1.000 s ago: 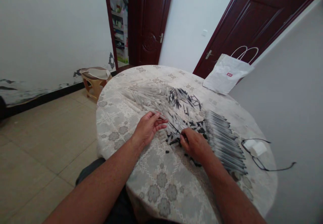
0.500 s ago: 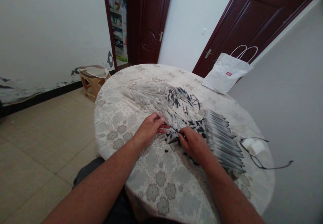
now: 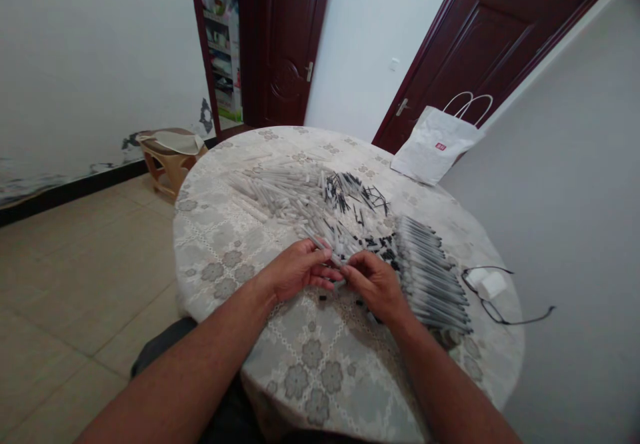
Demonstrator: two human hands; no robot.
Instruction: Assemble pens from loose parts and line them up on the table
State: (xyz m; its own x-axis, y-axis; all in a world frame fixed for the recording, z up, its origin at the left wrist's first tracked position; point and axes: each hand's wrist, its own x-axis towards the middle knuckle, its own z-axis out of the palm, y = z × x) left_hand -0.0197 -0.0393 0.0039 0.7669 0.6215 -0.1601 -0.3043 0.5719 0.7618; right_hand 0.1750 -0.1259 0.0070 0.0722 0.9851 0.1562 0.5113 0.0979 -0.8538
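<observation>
My left hand (image 3: 299, 269) and my right hand (image 3: 374, 283) meet at the middle of a round table (image 3: 320, 364) with a patterned cloth. The left fingers pinch a pale grey pen barrel (image 3: 320, 244) that sticks up and away. The right fingers are curled close against its near end, holding something small and dark that I cannot make out. Behind the hands lies a loose heap of pale barrels (image 3: 285, 194) and thin black refills (image 3: 357, 197). Small black caps (image 3: 380, 244) are scattered beside my right hand.
A neat row of assembled pens (image 3: 430, 271) lies right of my right hand. Black-rimmed glasses (image 3: 493, 297) and a white block sit near the right edge. A white paper bag (image 3: 433, 147) leans at the back. A wooden stool (image 3: 170, 154) stands by the left wall.
My left hand lifted a barrel out of the heap and drew it toward me. My right hand left the black caps and came up to meet it.
</observation>
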